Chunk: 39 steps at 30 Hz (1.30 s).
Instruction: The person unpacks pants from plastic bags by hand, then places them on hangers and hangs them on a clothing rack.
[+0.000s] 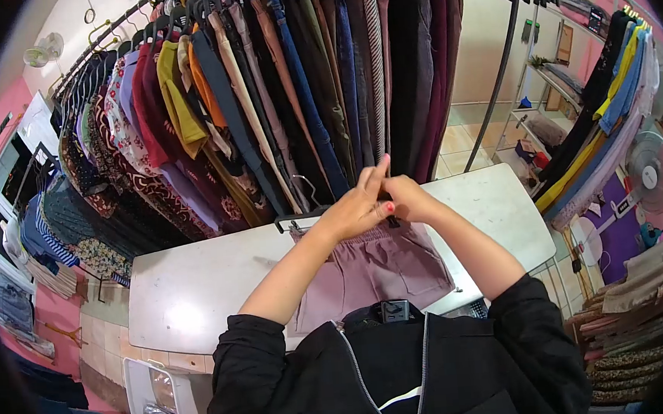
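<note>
A mauve garment with a gathered waistband (375,270) lies on the white table (190,288), its top edge toward the clothes rack. A black hanger (292,222) with a metal hook shows at the garment's top left. My left hand (357,205) reaches over the waistband, some fingers pointing up and close together, a red nail on the thumb. Right beside it, my right hand (406,199) is bent in at the waistband's right part, its fingertips mostly hidden behind the left hand. Whatever lies between the hands is too hidden to make out.
Behind the table a long rack holds hanging trousers (307,92) and tops (175,95). A white bin (140,393) stands at the lower left. At the right are a fan (650,170), more hanging clothes (606,131) and folded piles (629,331).
</note>
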### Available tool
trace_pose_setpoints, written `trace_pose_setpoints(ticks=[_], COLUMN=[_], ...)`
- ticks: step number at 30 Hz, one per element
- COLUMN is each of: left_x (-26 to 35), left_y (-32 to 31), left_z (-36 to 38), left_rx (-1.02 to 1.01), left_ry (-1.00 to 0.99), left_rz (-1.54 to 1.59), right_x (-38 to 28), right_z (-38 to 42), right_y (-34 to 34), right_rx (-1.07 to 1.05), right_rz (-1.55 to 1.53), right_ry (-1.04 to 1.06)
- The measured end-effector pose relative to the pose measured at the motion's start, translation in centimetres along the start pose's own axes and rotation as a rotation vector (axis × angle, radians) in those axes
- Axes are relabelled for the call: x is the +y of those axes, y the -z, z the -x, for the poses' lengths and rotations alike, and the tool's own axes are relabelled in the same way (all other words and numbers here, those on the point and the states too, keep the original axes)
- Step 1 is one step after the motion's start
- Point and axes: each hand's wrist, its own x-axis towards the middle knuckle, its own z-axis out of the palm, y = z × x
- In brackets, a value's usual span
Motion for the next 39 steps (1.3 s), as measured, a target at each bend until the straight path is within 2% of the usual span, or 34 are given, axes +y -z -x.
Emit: trace_pose_setpoints(ticks=[3, 4, 5, 7, 9, 11, 13, 15, 17, 18, 19, 23, 24, 26, 29, 30, 33, 34, 37, 39], left_x=[2.1, 3.0, 3.5, 5.1, 3.9, 2.0, 0.7, -1.9, -5.2, -6.1, -6.6, -7.6, -7.6, -7.6, -7.1, -6.6, -5.0, -5.3, -3.9, -3.9], left_y=[2.6, 3.9, 5.0, 7.6, 8.8, 9.5, 10.3, 10.2, 9.7, 9.2, 8.7, 7.4, 7.1, 6.3, 4.6, 4.0, 2.3, 1.4, -0.8, -3.1], left_z=[1.0, 1.6, 2.0, 4.6, 8.6, 12.6, 15.5, 17.6, 18.7, 18.7, 18.5, 16.3, 15.5, 13.9, 11.1, 10.0, 6.7, 5.6, 3.2, 1.7], left_rx=[0.066, 0.098, 0.235, 0.36, 0.655, 1.005, 1.155, 1.048, 0.886, 0.819, 0.751, 0.616, 0.597, 0.554, 0.582, 0.577, 0.659, 0.732, 0.596, 0.435], left_ry=[-0.017, -0.021, -0.189, -0.175, -0.231, -0.184, -0.037, 0.146, 0.329, 0.386, 0.439, 0.383, 0.351, 0.295, 0.236, 0.272, 0.276, 0.199, 0.232, 0.156], left_rz=[0.083, -0.107, -0.27, -0.361, -0.54, -0.621, -0.563, -0.51, -0.424, -0.436, -0.449, -0.443, -0.423, -0.404, -0.39, -0.395, -0.388, -0.428, -0.133, 0.062], right_x=[-3.9, -4.7, -5.4, -6.3, -7.2, -8.9, -10.9, -12.9, -14.9, -15.8, -17.1, -21.2, -23.2, -24.7, -27.3, -27.8, -28.7, -29.2, -29.8, -29.7], right_z=[-0.6, -0.8, -1.0, -0.9, -0.5, -0.2, 0.3, 0.4, 0.5, 0.7, 0.7, 2.5, 2.4, 2.9, 4.4, 4.8, 6.3, 6.6, 8.2, 9.2], right_y=[1.4, 1.8, 2.3, 4.5, 7.9, 11.7, 15.4, 18.3, 21.5, 22.7, 24.0, 29.1, 29.9, 31.0, 33.0, 33.7, 35.6, 35.3, 36.7, 37.4], right_rx=[0.019, 0.043, 0.068, 0.274, 0.454, 0.63, 0.713, 0.799, 0.862, 0.901, 0.95, 1.095, 1.132, 1.202, 1.255, 1.28, 1.276, 1.313, 1.248, 1.26], right_rz=[0.196, 0.23, 0.266, 0.296, 0.314, 0.352, 0.44, 0.435, 0.614, 0.63, 0.679, 0.84, 0.92, 0.857, 0.944, 0.992, 1.056, 1.116, 0.968, 1.064], right_ry=[-0.035, -0.031, -0.027, 0.086, 0.232, 0.349, 0.364, 0.403, 0.499, 0.471, 0.59, 0.422, 0.569, 0.515, 0.449, 0.434, 0.405, 0.422, 0.276, 0.204])
